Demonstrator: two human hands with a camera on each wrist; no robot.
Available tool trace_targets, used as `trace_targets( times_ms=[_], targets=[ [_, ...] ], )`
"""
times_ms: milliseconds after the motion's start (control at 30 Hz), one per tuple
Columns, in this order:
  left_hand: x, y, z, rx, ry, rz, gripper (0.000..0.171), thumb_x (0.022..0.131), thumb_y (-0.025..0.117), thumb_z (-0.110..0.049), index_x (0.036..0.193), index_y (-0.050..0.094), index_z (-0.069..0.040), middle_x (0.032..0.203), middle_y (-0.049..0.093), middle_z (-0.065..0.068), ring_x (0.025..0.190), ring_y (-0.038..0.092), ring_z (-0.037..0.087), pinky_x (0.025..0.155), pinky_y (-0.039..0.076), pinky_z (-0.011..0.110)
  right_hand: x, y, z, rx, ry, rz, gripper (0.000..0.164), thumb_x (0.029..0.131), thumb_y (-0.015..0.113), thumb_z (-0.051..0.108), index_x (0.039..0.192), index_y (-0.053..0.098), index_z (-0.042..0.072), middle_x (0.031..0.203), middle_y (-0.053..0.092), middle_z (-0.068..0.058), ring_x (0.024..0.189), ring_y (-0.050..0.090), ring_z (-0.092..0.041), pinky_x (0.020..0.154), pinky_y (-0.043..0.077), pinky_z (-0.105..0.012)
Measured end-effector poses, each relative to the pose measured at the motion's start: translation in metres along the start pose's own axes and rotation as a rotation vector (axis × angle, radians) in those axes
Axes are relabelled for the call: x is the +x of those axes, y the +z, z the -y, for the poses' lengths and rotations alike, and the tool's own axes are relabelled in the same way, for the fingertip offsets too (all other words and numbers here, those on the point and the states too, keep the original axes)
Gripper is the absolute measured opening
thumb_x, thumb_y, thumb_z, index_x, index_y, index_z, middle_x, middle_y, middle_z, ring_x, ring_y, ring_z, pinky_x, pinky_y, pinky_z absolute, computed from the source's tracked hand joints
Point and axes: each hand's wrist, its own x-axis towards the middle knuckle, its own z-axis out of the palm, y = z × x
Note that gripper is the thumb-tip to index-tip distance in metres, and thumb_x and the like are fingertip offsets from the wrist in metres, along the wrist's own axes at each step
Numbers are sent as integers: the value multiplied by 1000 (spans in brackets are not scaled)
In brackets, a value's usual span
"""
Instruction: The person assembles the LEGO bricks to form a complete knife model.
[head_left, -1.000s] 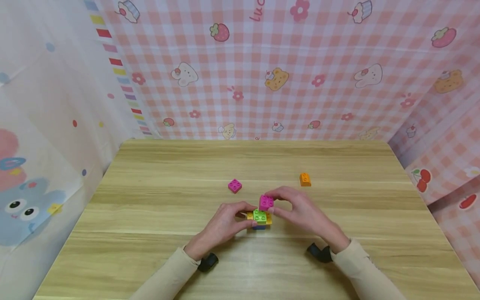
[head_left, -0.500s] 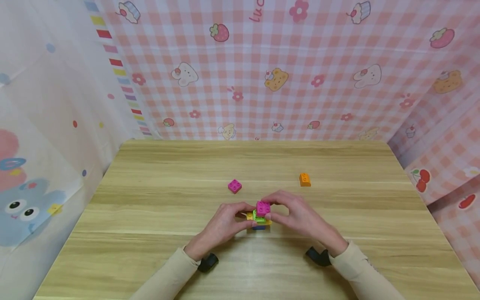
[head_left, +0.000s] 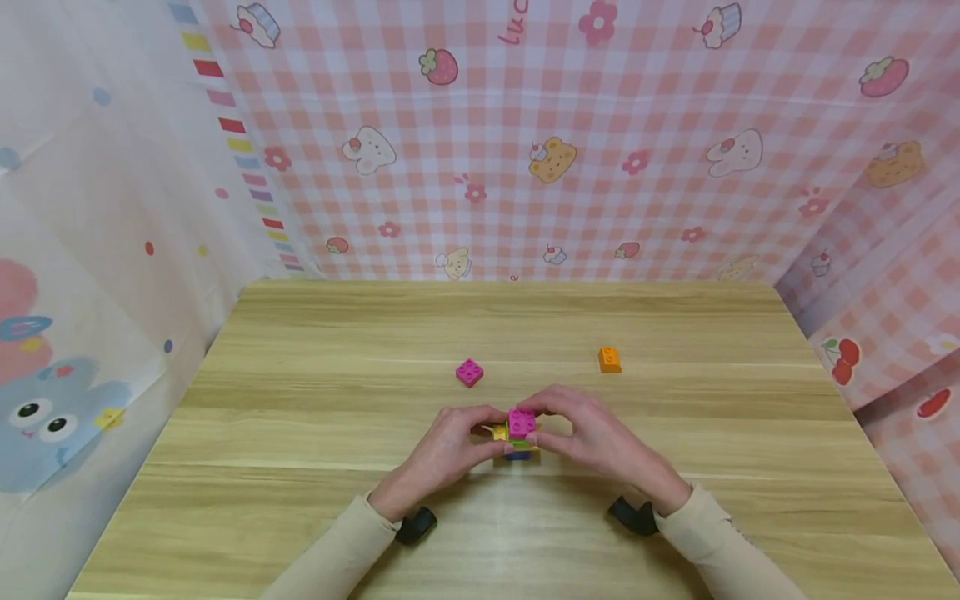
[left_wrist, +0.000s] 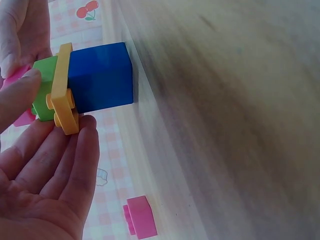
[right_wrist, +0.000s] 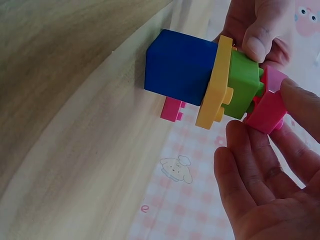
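Note:
A small stack of toy building bricks stands on the table: a blue brick at the bottom, a flat yellow plate brick over it, then a green brick. My left hand grips the stack around the green brick, thumb on the near side. With thumb and fingers my right hand pinches a pink brick right over the green one. In the right wrist view the pink brick sits slightly tilted against the green studs, some of which show.
Behind the stack lies another pink brick on the wooden table. An orange brick with a curved side is farther right. A pink checked cloth hangs behind the table's back edge.
My right hand has brought the pink brick left and down onto the green brick's top. The left hand has kept its place on the stack.

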Motion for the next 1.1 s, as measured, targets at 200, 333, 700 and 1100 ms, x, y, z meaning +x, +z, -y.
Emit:
trace_targets(
  times_ms=[200,333,700,1100],
  targets=[
    [0,0,0,7,-2,0,29,95,78,-16,120,73,-3,116,75,8,98,74,18,85,59,24,0,1,1,-4,-3,6,32,94,79,17,125,72,16,120,70,6,112,66,-14,97,56,-42],
    [1,0,1,18,-1,-3,29,94,78,-15,120,74,-3,116,76,9,98,74,19,85,59,24,0,2,0,-17,-11,8,30,95,78,19,124,72,16,121,70,5,113,65,-15,97,56,-42],
    [2,-2,0,62,3,0,29,93,80,-15,118,75,-2,112,77,10,97,74,20,84,59,24,3,-1,2,-90,-75,23,28,95,77,19,123,74,14,116,70,4,105,67,-19,89,58,-38],
    [2,-2,1,94,16,-3,29,91,81,-14,117,76,0,112,77,12,96,75,21,82,60,23,6,0,1,-88,-45,53,29,95,78,23,123,74,14,112,69,6,98,67,-18,83,59,-42]
  ],
)
